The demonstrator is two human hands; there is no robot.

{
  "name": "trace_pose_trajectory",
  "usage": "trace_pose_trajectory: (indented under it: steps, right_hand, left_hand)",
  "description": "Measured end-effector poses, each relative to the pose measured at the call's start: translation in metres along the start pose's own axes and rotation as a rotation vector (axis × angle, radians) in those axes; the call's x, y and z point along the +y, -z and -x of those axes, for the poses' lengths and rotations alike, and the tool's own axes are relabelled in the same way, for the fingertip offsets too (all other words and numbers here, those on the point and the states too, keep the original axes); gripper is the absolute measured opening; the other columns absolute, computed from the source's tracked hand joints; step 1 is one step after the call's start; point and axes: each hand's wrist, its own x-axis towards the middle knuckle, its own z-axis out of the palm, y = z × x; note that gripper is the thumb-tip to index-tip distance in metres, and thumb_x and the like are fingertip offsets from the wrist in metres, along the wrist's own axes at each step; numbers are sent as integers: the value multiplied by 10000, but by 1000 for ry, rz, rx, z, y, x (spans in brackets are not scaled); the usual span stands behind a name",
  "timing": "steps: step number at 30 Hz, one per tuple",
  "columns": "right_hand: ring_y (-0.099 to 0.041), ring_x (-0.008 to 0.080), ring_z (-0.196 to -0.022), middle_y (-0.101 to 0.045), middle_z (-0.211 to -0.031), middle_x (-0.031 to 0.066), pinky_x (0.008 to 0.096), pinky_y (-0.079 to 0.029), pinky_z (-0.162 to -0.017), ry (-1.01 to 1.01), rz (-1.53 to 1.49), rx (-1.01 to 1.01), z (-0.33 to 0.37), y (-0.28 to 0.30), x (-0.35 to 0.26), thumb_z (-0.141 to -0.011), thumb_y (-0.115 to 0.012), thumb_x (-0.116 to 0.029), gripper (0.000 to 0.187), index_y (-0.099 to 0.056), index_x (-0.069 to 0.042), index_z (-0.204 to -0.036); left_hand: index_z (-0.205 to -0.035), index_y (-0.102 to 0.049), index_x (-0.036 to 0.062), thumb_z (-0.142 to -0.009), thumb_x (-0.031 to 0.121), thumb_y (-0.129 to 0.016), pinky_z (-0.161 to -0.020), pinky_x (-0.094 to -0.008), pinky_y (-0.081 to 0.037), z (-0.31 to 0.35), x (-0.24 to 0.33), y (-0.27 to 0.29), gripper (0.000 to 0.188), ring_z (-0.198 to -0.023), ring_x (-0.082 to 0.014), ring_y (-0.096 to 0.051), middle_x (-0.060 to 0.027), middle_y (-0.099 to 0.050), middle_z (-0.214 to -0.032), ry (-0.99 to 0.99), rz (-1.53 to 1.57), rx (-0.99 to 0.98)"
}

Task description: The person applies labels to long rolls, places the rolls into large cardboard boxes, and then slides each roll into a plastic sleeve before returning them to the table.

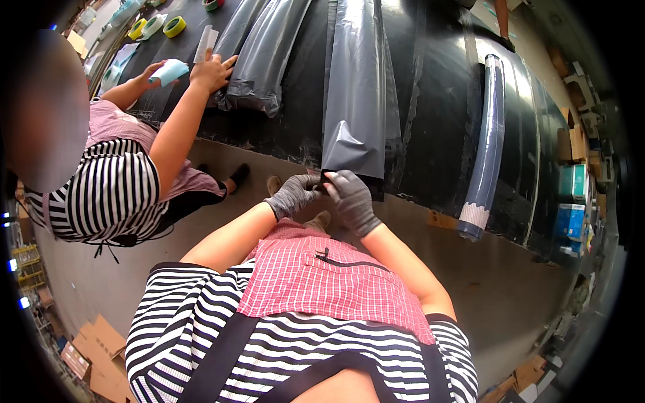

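A long grey plastic bag (356, 87) lies over the black table (433, 101), its near end hanging at the front edge. My left hand (294, 196), in a grey knit glove, is closed at the left corner of that end. Beside it, my right hand (352, 203), gloved the same, pinches the bag's mouth with thumb and fingers. The two hands almost touch. A dark fold shows between them, and what lies inside the bag is hidden. The plastic is creased just above my right hand.
At left a co-worker holds a pale blue pad (168, 72) and touches more grey bags (265, 60). Tape rolls (174, 27) lie beyond. Right of me, a clear-wrapped dark roll (488, 134) overhangs the edge. Cardboard (97, 356) lies at lower left.
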Motion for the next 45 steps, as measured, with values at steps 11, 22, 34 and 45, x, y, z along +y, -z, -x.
trace_pose_trajectory:
  steps: [11,22,34,45]
  right_hand:
    - [-628,258,-898,-647,-945,95,377,-511,-730,-1081,-358,-23,188,63,50,-899,-645,-199,183,-631,-70,-1028]
    - [-583,328,-1033,-610,-1104,131,414,-485,-885,-101,326,38,129,105,109,-769,-674,4,393,-573,-88,-1138]
    - [-642,259,-1003,-675,-1024,79,363,-506,-851,171,-98,-94,-9,77,130,-861,-634,-50,176,-658,-90,-1031]
    - [-576,75,-688,-642,-747,3,250,-491,-681,-652,-622,315,-19,60,134,-936,-660,-154,127,-672,-37,-889]
  left_hand:
    - [-1231,-640,17,-852,53,-698,-872,-259,-498,3,-8,8,385,-946,-97,-599,-10,-685,-1025,113,77,18]
    - [-1436,-470,200,-880,188,-487,-1175,-463,-269,-61,37,35,556,-1407,-264,-396,-52,-441,-1503,-996,-1546,12]
    - [-1192,-667,111,-827,121,-625,-1049,-411,-448,-87,42,36,367,-1188,-268,-578,-90,-630,-1234,-1016,-1007,-74]
    - [-1042,-710,37,-923,399,-688,-752,-273,-511,-83,21,3,381,-814,-104,-619,2,-679,-919,-164,469,363]
